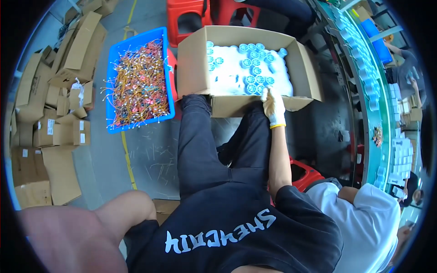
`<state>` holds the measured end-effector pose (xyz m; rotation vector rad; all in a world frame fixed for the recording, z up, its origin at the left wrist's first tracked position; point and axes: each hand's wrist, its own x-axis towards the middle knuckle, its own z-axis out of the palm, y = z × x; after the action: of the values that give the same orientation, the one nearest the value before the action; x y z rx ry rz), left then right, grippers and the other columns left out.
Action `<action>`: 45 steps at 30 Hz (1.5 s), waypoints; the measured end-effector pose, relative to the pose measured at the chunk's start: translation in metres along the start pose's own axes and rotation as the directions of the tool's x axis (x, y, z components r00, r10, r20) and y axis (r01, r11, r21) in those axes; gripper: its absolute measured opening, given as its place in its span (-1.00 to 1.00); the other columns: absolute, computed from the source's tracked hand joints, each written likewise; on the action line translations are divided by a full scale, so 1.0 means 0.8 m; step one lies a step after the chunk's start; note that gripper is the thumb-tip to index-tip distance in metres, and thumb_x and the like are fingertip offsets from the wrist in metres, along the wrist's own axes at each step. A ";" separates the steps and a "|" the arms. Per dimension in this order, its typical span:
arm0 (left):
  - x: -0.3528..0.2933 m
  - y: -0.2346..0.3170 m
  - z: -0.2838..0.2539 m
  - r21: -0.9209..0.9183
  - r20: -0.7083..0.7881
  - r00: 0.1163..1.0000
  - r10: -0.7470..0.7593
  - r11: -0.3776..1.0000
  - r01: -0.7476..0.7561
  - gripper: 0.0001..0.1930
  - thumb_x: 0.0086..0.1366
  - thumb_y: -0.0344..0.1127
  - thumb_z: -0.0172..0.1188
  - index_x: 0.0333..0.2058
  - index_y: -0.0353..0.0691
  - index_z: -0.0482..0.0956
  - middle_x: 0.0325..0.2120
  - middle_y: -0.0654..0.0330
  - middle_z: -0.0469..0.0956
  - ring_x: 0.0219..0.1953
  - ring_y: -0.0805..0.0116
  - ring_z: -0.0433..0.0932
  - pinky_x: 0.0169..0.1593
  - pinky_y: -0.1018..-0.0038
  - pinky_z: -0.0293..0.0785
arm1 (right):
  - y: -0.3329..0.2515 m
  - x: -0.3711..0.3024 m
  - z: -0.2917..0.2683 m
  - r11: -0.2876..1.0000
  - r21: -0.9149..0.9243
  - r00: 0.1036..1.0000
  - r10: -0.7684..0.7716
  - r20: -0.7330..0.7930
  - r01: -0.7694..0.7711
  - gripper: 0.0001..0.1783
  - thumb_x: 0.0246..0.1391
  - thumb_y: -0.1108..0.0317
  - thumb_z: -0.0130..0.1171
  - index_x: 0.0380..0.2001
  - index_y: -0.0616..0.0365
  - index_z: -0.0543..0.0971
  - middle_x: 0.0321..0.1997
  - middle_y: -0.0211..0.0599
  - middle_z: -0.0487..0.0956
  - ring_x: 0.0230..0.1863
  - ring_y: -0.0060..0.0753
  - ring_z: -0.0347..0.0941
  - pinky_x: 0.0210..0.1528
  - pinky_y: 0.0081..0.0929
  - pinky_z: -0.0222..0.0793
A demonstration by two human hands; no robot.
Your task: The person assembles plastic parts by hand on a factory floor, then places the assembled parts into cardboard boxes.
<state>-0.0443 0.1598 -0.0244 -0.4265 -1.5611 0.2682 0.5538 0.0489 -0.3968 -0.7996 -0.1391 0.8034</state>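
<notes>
An open cardboard box stands in front of my knees. White material and several round light-blue plastic parts fill it. My right hand, in a white knit glove with a yellow cuff, is at the box's near right edge. Its fingers look closed over that rim, close to the nearest blue parts, though the fingertips are partly hidden. At the lower left my left arm is bent up close to the camera and blurred. The left hand lies outside the picture.
Left of the box, a blue tray holds tangled wires on a red stool. Cardboard boxes pile up at far left. A green workbench runs along the right, with a person in white close by. Red stools stand beyond.
</notes>
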 end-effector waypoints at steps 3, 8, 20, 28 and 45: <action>0.012 0.031 0.071 0.308 0.016 0.997 0.072 0.948 -0.073 -0.52 0.34 0.09 -0.12 0.05 -0.14 0.37 0.00 0.08 0.39 0.18 0.11 0.25 0.31 -0.02 0.01 | -0.019 -0.009 0.000 0.999 -0.038 0.995 -0.014 0.096 0.017 -0.74 0.17 0.31 0.19 -0.14 0.23 0.54 -0.35 -0.27 0.55 -0.34 -0.39 0.44 -0.33 -0.52 0.35; -0.018 0.026 -0.033 0.790 0.104 0.992 0.070 0.600 -0.125 -0.53 0.34 0.07 -0.11 0.05 -0.14 0.37 -0.01 0.05 0.39 0.17 0.10 0.27 0.30 -0.02 0.04 | -0.015 -0.021 0.019 0.999 -0.006 0.999 -0.052 -0.002 0.052 -0.76 0.18 0.28 0.19 -0.17 0.21 0.54 -0.32 -0.26 0.57 -0.35 -0.37 0.47 -0.32 -0.51 0.40; 0.000 0.032 -0.160 0.613 0.320 0.948 -0.001 -0.762 -0.207 -0.55 0.32 0.03 -0.09 0.04 -0.15 0.36 -0.04 -0.03 0.40 0.12 0.09 0.32 0.26 -0.02 0.10 | -0.020 -0.001 0.010 0.982 -0.189 0.957 0.037 0.287 0.018 -0.84 0.21 0.28 0.15 -0.28 0.15 0.52 -0.44 -0.33 0.53 -0.43 -0.48 0.44 -0.38 -0.60 0.37; -0.161 0.092 -0.247 -0.088 -0.165 0.833 0.528 -0.849 0.521 -0.91 0.22 -0.50 0.15 -0.28 -0.31 0.55 -0.38 0.07 0.55 -0.30 0.23 0.54 -0.18 0.40 0.44 | 0.010 0.017 0.063 0.447 -0.887 0.978 0.205 -0.019 -0.111 -0.73 0.19 0.17 0.14 -0.24 0.17 0.53 -0.40 -0.26 0.60 -0.39 -0.45 0.51 -0.33 -0.56 0.39; -0.380 0.248 -0.352 -0.593 -0.635 0.391 0.666 -0.745 0.306 -0.86 0.11 -0.27 0.28 -0.35 -0.12 0.55 -0.33 0.21 0.45 -0.14 0.21 0.41 -0.05 0.30 0.26 | 0.262 0.213 0.058 -0.280 -0.916 0.952 0.190 0.238 0.285 -0.35 0.14 -0.01 0.02 0.24 0.04 0.32 0.25 0.07 0.39 0.21 0.14 0.33 0.25 -0.12 0.20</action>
<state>0.2553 0.1820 -0.3723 -3.4043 -1.3522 -0.6529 0.5315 0.2823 -0.5382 -2.3381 -1.3551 0.5339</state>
